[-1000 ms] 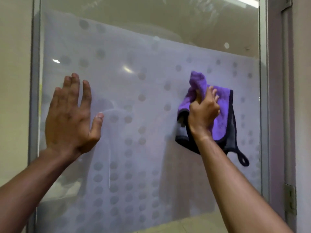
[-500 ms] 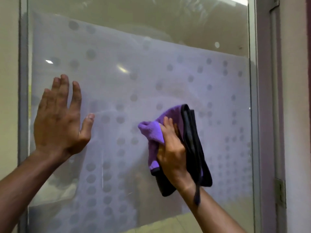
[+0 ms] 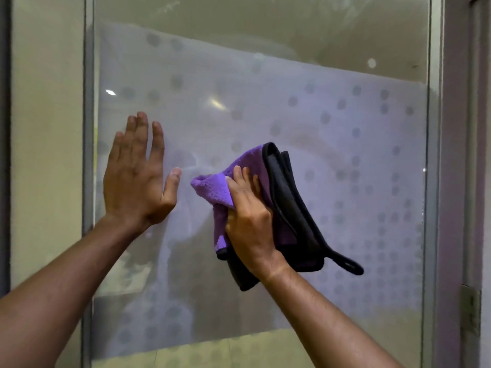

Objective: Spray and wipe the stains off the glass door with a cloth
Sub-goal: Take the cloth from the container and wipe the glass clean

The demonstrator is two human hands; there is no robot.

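Note:
The glass door (image 3: 332,134) fills the view, covered by a frosted film with grey dots. My right hand (image 3: 251,221) presses a purple cloth with black edging (image 3: 287,197) flat against the glass near the middle. A black hanging loop dangles from the cloth's lower right corner. My left hand (image 3: 138,176) lies flat on the glass with fingers spread, just left of the cloth and holding nothing. No spray bottle is in view.
A grey metal frame (image 3: 89,155) runs down the door's left side, with a beige wall beyond it. On the right stand the door frame (image 3: 451,155) and a hinge (image 3: 471,312). Ceiling lights reflect in the glass.
My right hand swept the cloth from the upper right of the glass down and left toward the middle, close to my left hand. My left hand stayed flat on the glass.

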